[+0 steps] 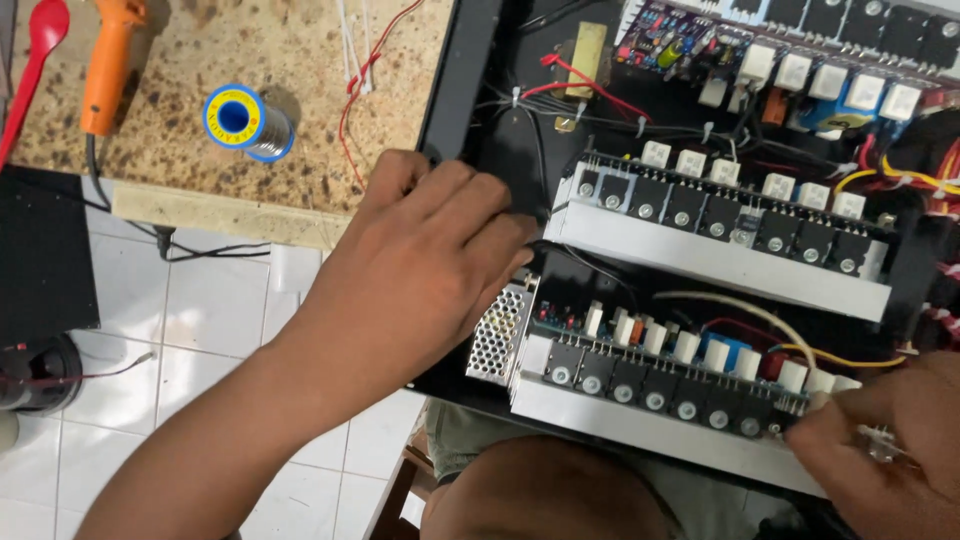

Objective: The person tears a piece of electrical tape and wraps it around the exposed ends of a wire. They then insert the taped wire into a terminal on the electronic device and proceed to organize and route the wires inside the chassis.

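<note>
Far out past the left hand's knuckles, on the speckled stone counter (pixel 250 40), there's a red spoon-shaped tool (pixel 38 50) cut off at the frame edge, then an orange heat-gun-looking handle (pixel 108 62) with its top cropped too. Closer in sits a solder spool (pixel 245 122), blue flange with a yellow ring label round the hole; the print is too small to read anyway. Some white zip ties (pixel 352 45) and a thin red wire (pixel 362 90) lie just beyond the fingertips.

The left hand (pixel 420 260) rests palm-down over the near-left corner of the open black amp chassis (pixel 470 90). Fingers are loosely curled and spread, tips on the chassis wall and floor, not clamped on anything I can see. The hand hides whatever's under it, so can't say if it's pinching a wire. Just under the heel of the palm is a small perforated metal box (pixel 498 335), half covered.

Off toward the right, between the two hands, are two heatsink rails: the upper transistor row (pixel 720 215) and the lower transistor row (pixel 655 385) with white block resistors behind.

The right hand (pixel 890 450) is at the right end of that lower row, mostly cut off by the frame. Its fingers are bunched together near the end of a cream wire (pixel 745 310) and a yellow wire (pixel 840 360), but it's blurry so I can't tell whether they're actually gripping one.
</note>
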